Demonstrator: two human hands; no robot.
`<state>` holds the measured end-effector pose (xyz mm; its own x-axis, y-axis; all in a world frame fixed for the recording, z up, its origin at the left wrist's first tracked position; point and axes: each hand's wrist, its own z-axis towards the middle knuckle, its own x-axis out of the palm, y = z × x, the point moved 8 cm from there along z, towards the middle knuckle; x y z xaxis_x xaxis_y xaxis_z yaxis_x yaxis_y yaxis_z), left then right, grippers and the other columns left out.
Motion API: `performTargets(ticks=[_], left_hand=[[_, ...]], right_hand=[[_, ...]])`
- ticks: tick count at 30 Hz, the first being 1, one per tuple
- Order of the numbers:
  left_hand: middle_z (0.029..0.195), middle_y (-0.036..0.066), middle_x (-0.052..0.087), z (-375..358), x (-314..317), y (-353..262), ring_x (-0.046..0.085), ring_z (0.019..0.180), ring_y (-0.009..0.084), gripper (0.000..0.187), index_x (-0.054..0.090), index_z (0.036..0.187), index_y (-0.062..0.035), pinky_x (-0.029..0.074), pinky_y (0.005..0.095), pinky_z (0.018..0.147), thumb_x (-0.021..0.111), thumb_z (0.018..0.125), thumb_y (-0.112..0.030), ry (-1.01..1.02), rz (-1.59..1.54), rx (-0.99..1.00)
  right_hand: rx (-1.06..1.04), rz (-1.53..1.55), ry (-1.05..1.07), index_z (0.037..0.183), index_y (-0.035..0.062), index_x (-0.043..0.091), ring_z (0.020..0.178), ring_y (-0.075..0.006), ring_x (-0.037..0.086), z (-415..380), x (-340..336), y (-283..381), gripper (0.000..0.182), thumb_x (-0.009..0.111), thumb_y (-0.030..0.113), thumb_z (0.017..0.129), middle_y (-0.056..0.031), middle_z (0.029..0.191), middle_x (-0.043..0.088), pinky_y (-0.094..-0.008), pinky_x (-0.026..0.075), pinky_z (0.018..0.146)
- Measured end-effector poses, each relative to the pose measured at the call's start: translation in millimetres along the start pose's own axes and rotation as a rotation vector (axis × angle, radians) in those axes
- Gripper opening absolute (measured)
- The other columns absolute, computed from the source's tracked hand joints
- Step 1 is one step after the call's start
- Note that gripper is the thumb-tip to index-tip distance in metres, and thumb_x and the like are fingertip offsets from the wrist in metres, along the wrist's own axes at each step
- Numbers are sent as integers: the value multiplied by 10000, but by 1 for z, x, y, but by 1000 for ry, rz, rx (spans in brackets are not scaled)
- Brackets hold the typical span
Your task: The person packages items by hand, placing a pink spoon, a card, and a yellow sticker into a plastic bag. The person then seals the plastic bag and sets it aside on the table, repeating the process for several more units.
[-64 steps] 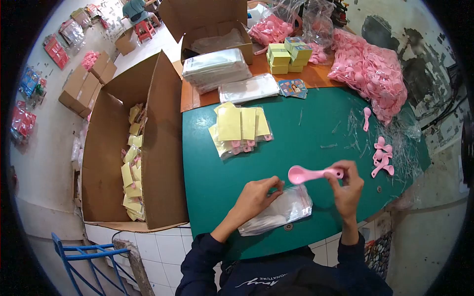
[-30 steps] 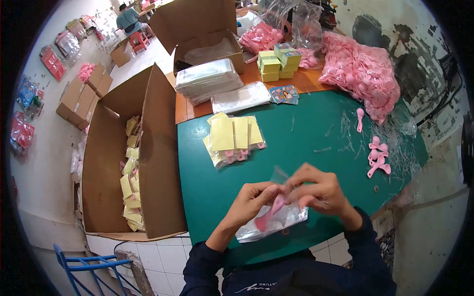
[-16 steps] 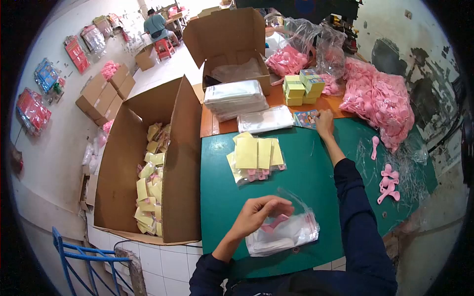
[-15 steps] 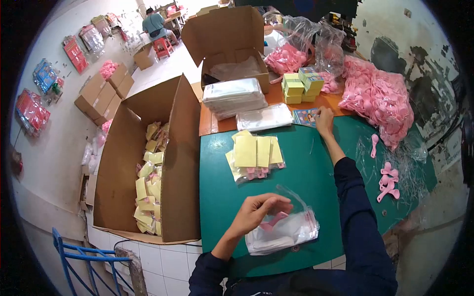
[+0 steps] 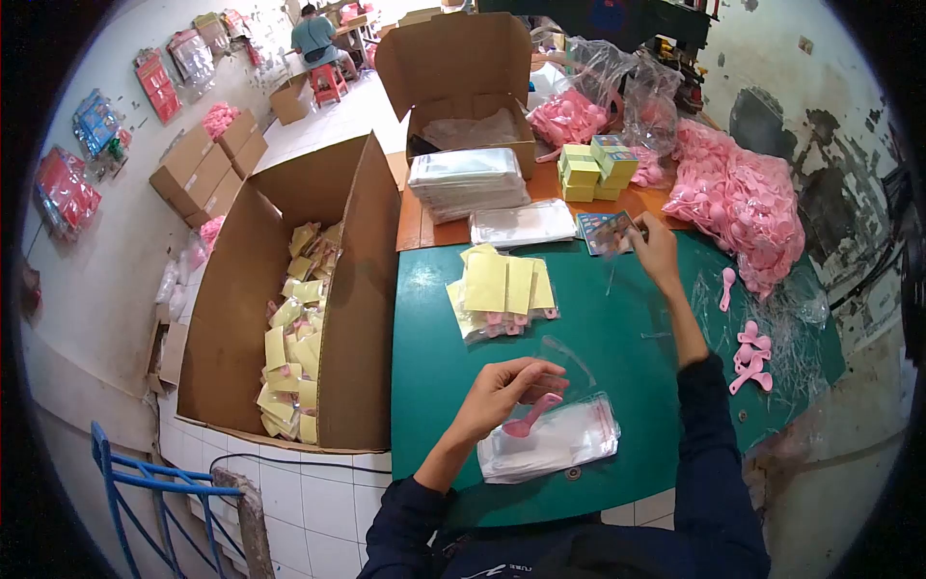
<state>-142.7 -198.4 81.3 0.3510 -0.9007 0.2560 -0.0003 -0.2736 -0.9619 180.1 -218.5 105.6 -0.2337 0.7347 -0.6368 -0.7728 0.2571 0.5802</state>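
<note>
My left hand [image 5: 494, 398] is closed on a clear plastic bag [image 5: 571, 365] whose open flap sticks out to the right. Inside it, or just below the fingers, shows a pink spoon [image 5: 526, 421]. Under that hand a stack of clear bags [image 5: 555, 446] lies on the green tabletop. My right hand [image 5: 658, 253] pinches a printed card [image 5: 612, 235], tilted and raised just above other cards [image 5: 587, 224] at the back of the table. Between the hands lies a pile of packets with yellow cards [image 5: 497, 289], pink spoon ends showing at their lower edges.
A large carton [image 5: 359, 318] of packets stands left. Bag stacks [image 5: 468, 183], yellow card blocks [image 5: 581, 169] and an open box [image 5: 468, 125] line the back. Loose pink spoons [image 5: 749, 359] and a big bag of spoons [image 5: 738, 207] are right. A person [image 5: 314, 39] sits far back.
My right hand has lifted a card off the others and drawn it slightly toward me. The pink spoon at my left hand now hangs more visibly below the fingers. The view has shifted slightly.
</note>
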Motion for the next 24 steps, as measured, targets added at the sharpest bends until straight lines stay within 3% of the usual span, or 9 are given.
performTargets(ticks=[3,5,8,11,16,19,24], left_hand=[[977,130,653,1,-4,5,648,858,171,300,590,1068,23,521,254,732,418,972,-203,-28,-73,-24],[964,129,654,5,-2,5,648,855,173,304,587,1064,33,522,254,728,423,970,-204,-37,-102,-17],[949,127,656,7,-1,10,649,848,176,313,584,1062,43,524,255,725,430,968,-212,-30,-76,-21],[938,127,657,5,2,10,650,838,176,321,585,1054,48,524,257,721,441,964,-225,-49,-55,-23],[942,128,656,2,13,-1,647,841,171,306,590,1057,46,523,259,722,455,959,-211,8,-27,-27],[934,114,655,3,12,5,639,836,156,297,600,1066,33,524,258,728,465,955,-207,4,-19,-16],[814,64,664,-1,22,8,622,762,96,309,607,1083,5,491,227,668,516,929,-247,76,271,-3]], right_hand=[[128,656,268,877,-5,534,596,-108,566,-52,-28,94,61,557,46,852,-68,734,588,-253,462,528],[142,720,276,887,-18,529,626,-95,578,-88,-50,135,39,539,7,859,-47,744,591,-237,471,547],[115,532,422,909,-20,539,653,-102,594,-123,-63,163,70,557,-6,843,-59,752,599,-249,484,568],[-118,279,496,929,-19,544,658,-98,602,-131,-74,180,90,567,2,844,-69,761,610,-245,488,563],[78,544,144,907,-26,558,627,-118,615,-131,-101,170,84,575,-40,826,-93,762,606,-244,487,545],[8,388,339,896,-25,549,645,-149,625,-139,-95,186,84,580,-32,818,-112,784,611,-263,490,562],[-123,234,542,904,-14,544,699,-287,600,-148,-86,188,123,595,29,801,-136,801,587,-340,484,617]])
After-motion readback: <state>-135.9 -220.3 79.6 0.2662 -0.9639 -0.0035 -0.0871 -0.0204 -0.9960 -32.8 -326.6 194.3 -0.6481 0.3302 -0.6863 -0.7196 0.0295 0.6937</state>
